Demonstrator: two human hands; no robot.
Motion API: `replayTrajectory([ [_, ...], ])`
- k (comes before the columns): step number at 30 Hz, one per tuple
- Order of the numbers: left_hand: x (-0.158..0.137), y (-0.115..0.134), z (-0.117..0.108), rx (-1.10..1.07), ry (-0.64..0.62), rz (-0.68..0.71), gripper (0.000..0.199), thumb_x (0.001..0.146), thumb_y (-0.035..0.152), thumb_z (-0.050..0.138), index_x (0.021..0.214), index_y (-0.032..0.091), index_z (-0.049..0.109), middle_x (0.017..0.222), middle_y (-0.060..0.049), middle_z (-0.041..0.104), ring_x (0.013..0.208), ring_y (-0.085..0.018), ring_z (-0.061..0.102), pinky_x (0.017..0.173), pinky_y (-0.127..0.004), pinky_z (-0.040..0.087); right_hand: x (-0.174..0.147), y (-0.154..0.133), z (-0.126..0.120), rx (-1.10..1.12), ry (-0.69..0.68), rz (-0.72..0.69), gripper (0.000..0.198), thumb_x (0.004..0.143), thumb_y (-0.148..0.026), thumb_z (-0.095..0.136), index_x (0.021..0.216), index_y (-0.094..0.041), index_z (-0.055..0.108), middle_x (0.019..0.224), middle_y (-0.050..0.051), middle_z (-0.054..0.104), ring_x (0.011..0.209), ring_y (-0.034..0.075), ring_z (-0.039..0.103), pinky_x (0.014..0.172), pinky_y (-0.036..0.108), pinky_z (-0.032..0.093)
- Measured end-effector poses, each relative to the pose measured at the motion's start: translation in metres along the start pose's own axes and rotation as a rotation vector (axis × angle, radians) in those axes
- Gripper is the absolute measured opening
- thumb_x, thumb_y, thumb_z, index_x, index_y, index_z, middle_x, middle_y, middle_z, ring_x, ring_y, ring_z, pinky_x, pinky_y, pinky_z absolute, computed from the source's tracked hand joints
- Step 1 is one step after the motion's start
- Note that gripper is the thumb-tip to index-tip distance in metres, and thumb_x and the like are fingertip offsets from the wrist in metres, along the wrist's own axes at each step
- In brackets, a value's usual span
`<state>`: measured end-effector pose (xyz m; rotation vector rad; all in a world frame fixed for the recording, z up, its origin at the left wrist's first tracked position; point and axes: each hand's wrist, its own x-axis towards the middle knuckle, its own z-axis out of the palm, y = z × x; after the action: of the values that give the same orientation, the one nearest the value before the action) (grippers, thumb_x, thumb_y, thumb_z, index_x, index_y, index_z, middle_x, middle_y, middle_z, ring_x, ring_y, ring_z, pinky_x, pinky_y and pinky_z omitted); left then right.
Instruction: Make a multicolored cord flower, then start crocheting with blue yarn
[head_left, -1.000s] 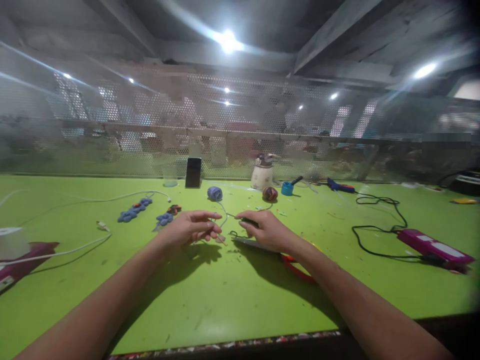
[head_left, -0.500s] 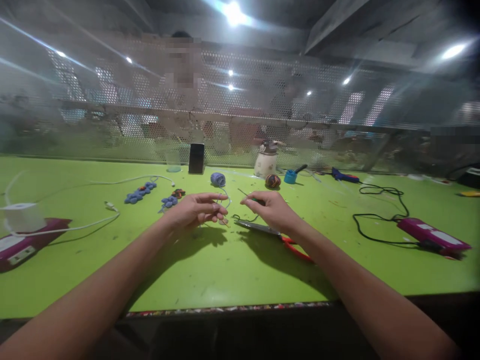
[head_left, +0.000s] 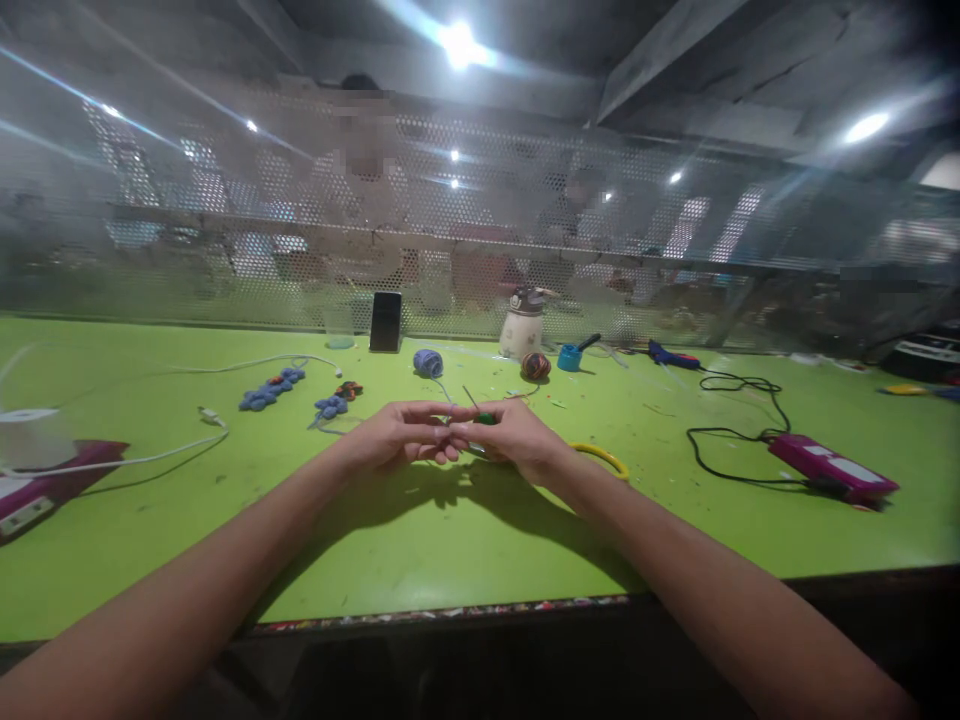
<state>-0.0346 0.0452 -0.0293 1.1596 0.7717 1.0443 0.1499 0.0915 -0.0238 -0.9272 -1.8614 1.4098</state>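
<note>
My right hand (head_left: 517, 435) is closed around a crochet hook (head_left: 486, 418) with a green handle, its thin shaft pointing up and away. The fingertips of my left hand (head_left: 401, 432) are pinched together and meet those of the right. Blue yarn (head_left: 448, 400) runs from the blue yarn ball (head_left: 428, 363) down into my left fingers; the piece between the fingertips is mostly hidden. Under and behind my right wrist lie scissors, with a yellow handle loop (head_left: 602, 458) showing. Left of the hands rest crocheted blue pieces (head_left: 271, 389) and a smaller blue-and-orange one (head_left: 334, 405).
A multicoloured yarn ball (head_left: 535, 367), a blue pot (head_left: 570, 357), a bottle (head_left: 522, 325) and a phone (head_left: 386, 322) stand farther back. Purple power strips (head_left: 832, 468) with cords lie at both sides. A glue gun (head_left: 673, 355) sits back right. A person (head_left: 360, 200) is beyond the mesh screen.
My hands have come together, the right moving left with the hook until the fingertips meet. The scissor blades and red handle, visible before, are now hidden; a yellow loop shows.
</note>
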Motion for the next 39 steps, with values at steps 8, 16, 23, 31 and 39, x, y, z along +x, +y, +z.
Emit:
replayTrajectory([
  [8,-0.005,0.005,0.002,0.106,-0.015,0.008,0.038,0.073,0.012,0.068,0.111,0.015,0.066,0.096,-0.012,0.071,0.072,-0.014,0.063,0.064,-0.026,0.044,0.000,-0.002,-0.004,0.375,-0.049,-0.029,0.020,0.062,-0.021,0.074,0.072,-0.014,0.058,0.047,-0.007,0.049,0.039,0.003,0.030,0.041,0.020,0.017],
  [16,-0.005,0.010,-0.001,0.748,0.007,-0.024,0.032,0.080,0.043,0.058,0.075,0.015,0.074,0.068,-0.008,0.069,0.049,-0.011,0.048,0.047,-0.023,0.032,-0.006,-0.028,-0.044,0.404,-0.146,-0.117,0.016,0.069,-0.021,0.064,0.071,-0.017,0.049,0.063,0.001,0.065,0.034,0.001,0.026,0.039,0.021,0.019],
  [23,-0.019,0.030,0.010,0.725,0.034,0.275,0.030,0.080,0.040,0.061,0.062,0.019,0.072,0.068,-0.006,0.067,0.070,-0.019,0.059,0.069,-0.031,0.044,0.012,-0.013,-0.070,0.125,0.176,-0.149,0.030,0.060,-0.030,0.075,0.066,-0.017,0.049,0.044,-0.007,0.043,0.037,0.003,0.029,0.038,0.018,0.015],
  [31,-0.020,0.045,-0.002,-0.073,0.203,0.446,0.028,0.084,0.022,0.056,0.112,0.019,0.061,0.046,0.007,0.036,0.040,-0.006,0.031,0.039,-0.016,0.027,0.003,-0.009,-0.043,-0.194,-0.158,-0.202,0.020,0.075,-0.031,0.066,0.072,-0.014,0.057,0.053,-0.004,0.050,0.047,0.006,0.043,0.045,0.020,0.032],
  [39,-0.007,0.032,-0.039,0.708,0.729,0.426,0.056,0.065,0.027,0.072,0.119,0.014,0.060,0.052,0.003,0.054,0.047,-0.012,0.045,0.046,-0.022,0.030,-0.012,-0.020,-0.050,-0.109,-0.536,-0.179,0.019,0.072,-0.029,0.070,0.075,-0.013,0.060,0.056,-0.004,0.051,0.049,0.007,0.045,0.046,0.020,0.035],
])
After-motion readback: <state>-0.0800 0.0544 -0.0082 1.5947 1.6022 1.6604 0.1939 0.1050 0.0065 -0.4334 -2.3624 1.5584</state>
